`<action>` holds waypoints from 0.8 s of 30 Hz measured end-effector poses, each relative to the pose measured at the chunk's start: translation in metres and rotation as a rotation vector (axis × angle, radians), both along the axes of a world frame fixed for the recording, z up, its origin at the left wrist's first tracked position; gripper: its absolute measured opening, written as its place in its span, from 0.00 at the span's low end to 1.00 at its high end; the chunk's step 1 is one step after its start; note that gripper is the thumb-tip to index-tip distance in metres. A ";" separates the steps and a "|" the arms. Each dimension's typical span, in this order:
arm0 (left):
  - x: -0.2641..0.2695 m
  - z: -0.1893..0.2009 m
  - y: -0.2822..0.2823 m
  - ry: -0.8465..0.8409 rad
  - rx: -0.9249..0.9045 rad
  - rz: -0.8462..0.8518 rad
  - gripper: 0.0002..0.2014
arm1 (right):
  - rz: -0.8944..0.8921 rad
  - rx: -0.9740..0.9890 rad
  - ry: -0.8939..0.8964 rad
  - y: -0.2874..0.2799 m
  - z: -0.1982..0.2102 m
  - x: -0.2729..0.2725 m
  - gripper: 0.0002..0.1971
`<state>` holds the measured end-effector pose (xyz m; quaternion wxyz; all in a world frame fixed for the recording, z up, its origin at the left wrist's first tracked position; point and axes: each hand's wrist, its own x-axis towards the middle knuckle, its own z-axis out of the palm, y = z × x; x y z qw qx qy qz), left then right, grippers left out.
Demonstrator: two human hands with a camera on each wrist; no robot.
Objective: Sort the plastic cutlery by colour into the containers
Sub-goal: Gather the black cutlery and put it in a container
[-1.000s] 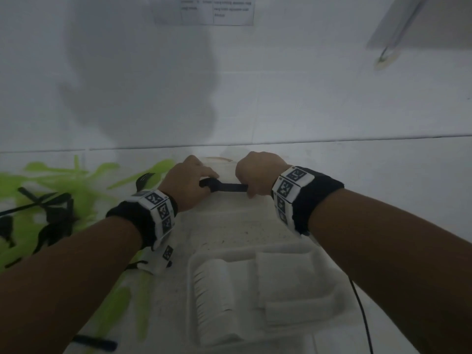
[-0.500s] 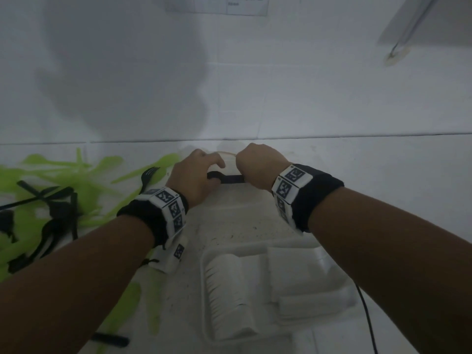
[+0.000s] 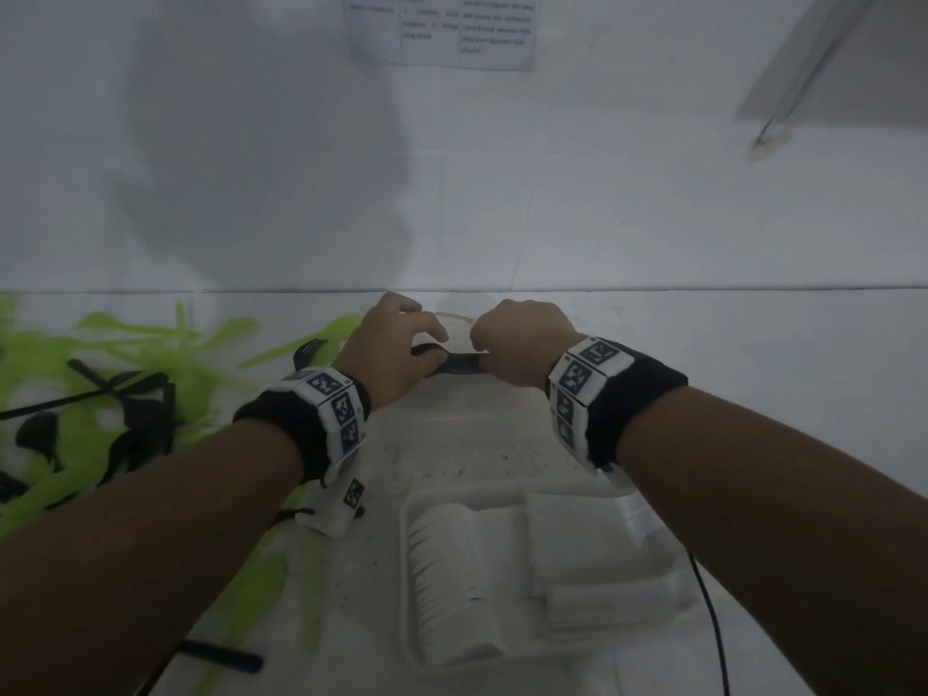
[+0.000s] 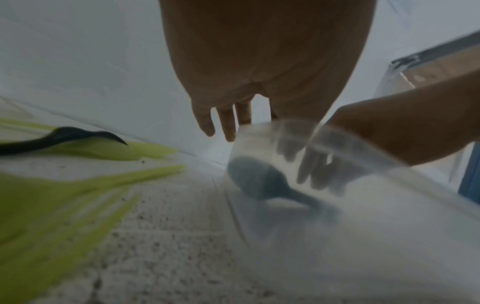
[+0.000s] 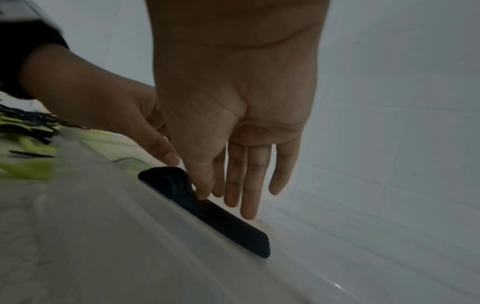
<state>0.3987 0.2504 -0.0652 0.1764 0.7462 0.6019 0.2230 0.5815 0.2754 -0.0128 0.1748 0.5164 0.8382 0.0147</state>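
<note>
A clear plastic container (image 3: 454, 319) stands by the wall, with both hands at its rim. A black spoon (image 3: 459, 365) lies across it between the hands. In the left wrist view its bowl (image 4: 252, 179) shows through the container wall (image 4: 363, 205). My right hand (image 5: 228, 191) pinches the handle (image 5: 221, 218) between thumb and forefinger, its other fingers straight. My left hand (image 3: 396, 349) has loose fingers (image 4: 226, 127) hanging at the container's left side, with the thumb near the spoon's end. A heap of green cutlery (image 3: 150, 354) mixed with black pieces (image 3: 140, 414) lies on the left.
A white foam tray (image 3: 407, 545) with compartments sits close in front of me, between my forearms. One black piece (image 3: 221, 658) lies at the lower left among green ones. A thin black cable (image 3: 713, 620) runs down the right. The tiled wall rises just behind the container.
Both hands stay at the container. The left hand has loosened from the spoon's end and its fingers now hang straighter. The spoon sits a little lower between the hands.
</note>
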 end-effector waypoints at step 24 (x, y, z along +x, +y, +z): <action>-0.276 0.099 -0.236 0.201 -0.294 0.655 0.20 | 0.221 -0.458 0.756 -0.124 0.026 -0.265 0.41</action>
